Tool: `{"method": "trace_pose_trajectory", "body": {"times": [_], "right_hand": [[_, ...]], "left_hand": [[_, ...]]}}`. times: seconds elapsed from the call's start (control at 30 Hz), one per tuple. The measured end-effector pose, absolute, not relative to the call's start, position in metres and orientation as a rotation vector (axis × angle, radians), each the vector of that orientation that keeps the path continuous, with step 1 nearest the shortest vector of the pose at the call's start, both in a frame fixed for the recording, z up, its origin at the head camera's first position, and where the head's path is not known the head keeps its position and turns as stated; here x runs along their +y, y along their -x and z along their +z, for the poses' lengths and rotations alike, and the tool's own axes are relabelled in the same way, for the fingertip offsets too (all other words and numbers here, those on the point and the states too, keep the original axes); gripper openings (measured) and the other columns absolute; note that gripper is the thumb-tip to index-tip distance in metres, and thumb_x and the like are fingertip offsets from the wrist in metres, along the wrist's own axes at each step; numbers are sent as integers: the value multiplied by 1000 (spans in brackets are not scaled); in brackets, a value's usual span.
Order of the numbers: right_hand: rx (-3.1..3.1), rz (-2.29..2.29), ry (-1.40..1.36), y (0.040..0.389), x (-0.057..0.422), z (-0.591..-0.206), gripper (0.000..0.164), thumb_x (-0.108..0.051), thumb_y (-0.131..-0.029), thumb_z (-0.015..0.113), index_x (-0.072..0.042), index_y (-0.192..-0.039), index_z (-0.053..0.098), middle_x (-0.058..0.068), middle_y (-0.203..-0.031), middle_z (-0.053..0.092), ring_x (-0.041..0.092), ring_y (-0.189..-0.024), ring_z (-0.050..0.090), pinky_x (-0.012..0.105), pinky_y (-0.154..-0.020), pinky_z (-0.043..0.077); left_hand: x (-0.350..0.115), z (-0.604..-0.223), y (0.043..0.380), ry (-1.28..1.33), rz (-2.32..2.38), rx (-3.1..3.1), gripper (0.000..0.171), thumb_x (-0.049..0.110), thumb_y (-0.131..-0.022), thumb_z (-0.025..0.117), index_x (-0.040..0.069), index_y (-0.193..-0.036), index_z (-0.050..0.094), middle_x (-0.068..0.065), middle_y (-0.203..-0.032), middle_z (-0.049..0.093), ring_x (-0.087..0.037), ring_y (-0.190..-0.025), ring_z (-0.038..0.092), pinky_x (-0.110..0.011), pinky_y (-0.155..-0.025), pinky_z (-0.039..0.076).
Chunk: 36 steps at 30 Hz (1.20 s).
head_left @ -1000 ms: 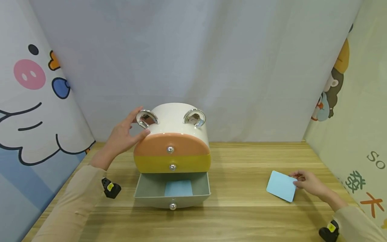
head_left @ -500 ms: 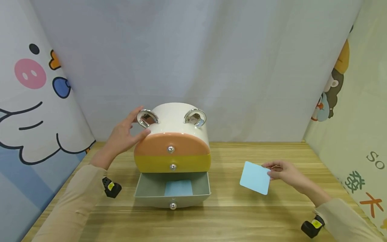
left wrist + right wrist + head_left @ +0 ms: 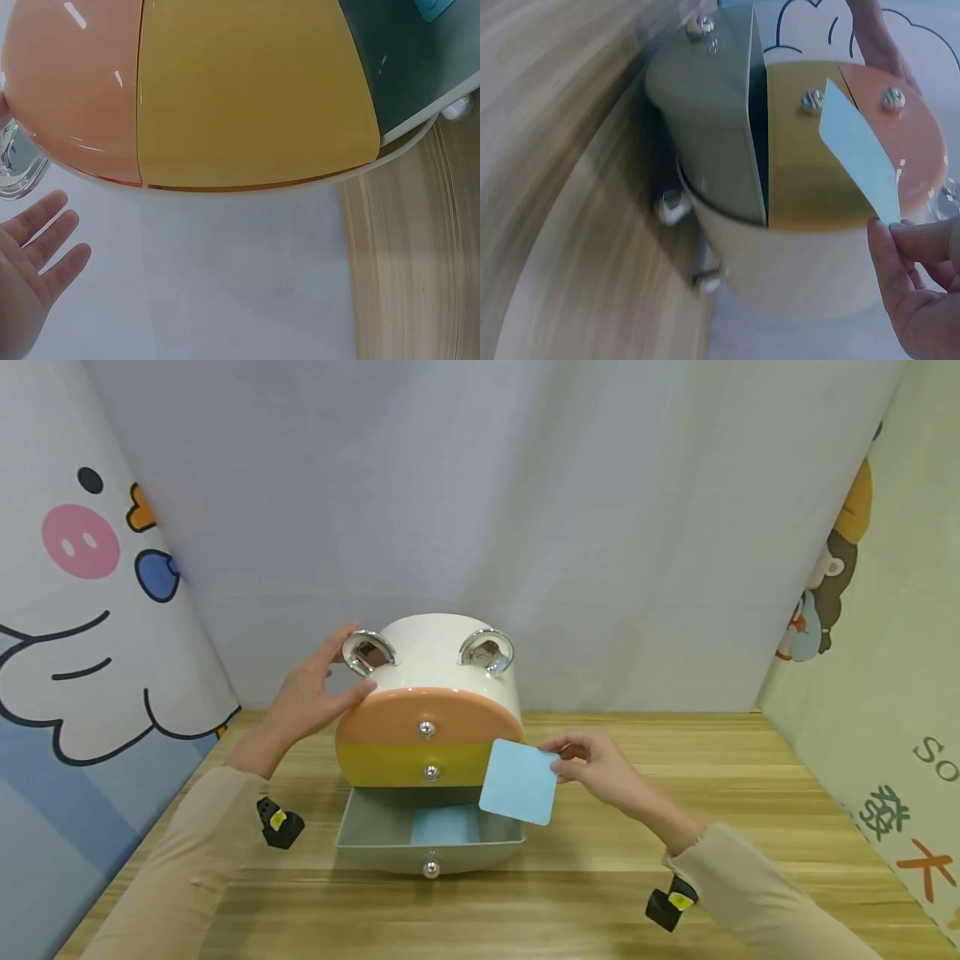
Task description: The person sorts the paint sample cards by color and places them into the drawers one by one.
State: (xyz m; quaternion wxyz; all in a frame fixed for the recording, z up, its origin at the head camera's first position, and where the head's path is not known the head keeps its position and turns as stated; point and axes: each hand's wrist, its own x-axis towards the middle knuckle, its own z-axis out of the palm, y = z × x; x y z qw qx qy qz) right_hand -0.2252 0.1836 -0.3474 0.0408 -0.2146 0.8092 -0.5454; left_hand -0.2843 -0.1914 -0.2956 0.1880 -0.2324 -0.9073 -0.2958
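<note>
A small storage cabinet (image 3: 450, 652) with a white rounded body stands on the table; it has an orange drawer (image 3: 390, 718), a yellow drawer (image 3: 386, 766) and a pulled-out grey-green drawer (image 3: 405, 860). My left hand (image 3: 303, 702) rests at its upper left, thumb on the front edge, beside a chrome ear-shaped ring (image 3: 367, 653). Three of its fingers (image 3: 49, 236) show spread and straight in the left wrist view. Thumb and fingers of my right hand (image 3: 600, 768) pinch a light blue square card (image 3: 517, 781) over the drawer's right side. Inside that drawer lies blue card (image 3: 438, 825).
A wooden table (image 3: 600, 893) carries the cabinet. Behind it hangs a grey-white cloth (image 3: 637, 527). Printed cartoon panels stand at the left (image 3: 67, 635) and right (image 3: 885, 710). Chrome feet (image 3: 671, 206) show under the cabinet in the right wrist view.
My right hand has lifted the blue card off the table and carried it left to the open drawer. The left hand has stayed on the cabinet.
</note>
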Motion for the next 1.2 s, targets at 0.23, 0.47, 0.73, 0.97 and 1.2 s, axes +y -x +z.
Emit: {"method": "trace_pose_trajectory", "body": {"times": [0.23,0.47,0.73,0.97,1.2], "right_hand": [[2549,-1816,669,224,143,-362,20,9,-82,57,10,-102,62,21,-102,59,25,-84,59,27,-67,53],[2664,-1975,604,214,123,-379,19,13,-77,61,7,-94,67,15,-90,57,23,-78,59,28,-63,54],[2745,-1728,785,207,114,-398,19,9,-78,62,1,-94,69,11,-90,60,22,-77,58,25,-62,51],[2896,-1376,963,212,105,-403,22,12,-76,62,0,-92,70,6,-86,60,17,-75,58,21,-64,49],[2957,-1264,1050,212,100,-404,21,12,-76,61,2,-92,69,7,-88,58,19,-76,57,22,-66,49]], "left_hand": [[-192,-295,284,646,-854,-2565,76,39,-85,60,25,-146,17,-20,-135,41,-39,-115,45,-59,-88,37],[-190,-292,281,626,-852,-2586,76,39,-86,59,25,-146,16,-20,-136,40,-39,-116,44,-60,-86,37],[-190,-292,281,634,-835,-2589,76,38,-86,58,23,-147,15,-21,-137,39,-40,-115,45,-60,-84,38],[-191,-294,282,640,-838,-2574,76,39,-86,59,24,-147,15,-21,-137,38,-41,-114,45,-60,-85,38],[-192,-295,283,641,-842,-2574,77,40,-85,59,26,-147,15,-21,-137,39,-42,-114,45,-60,-85,38]]}}
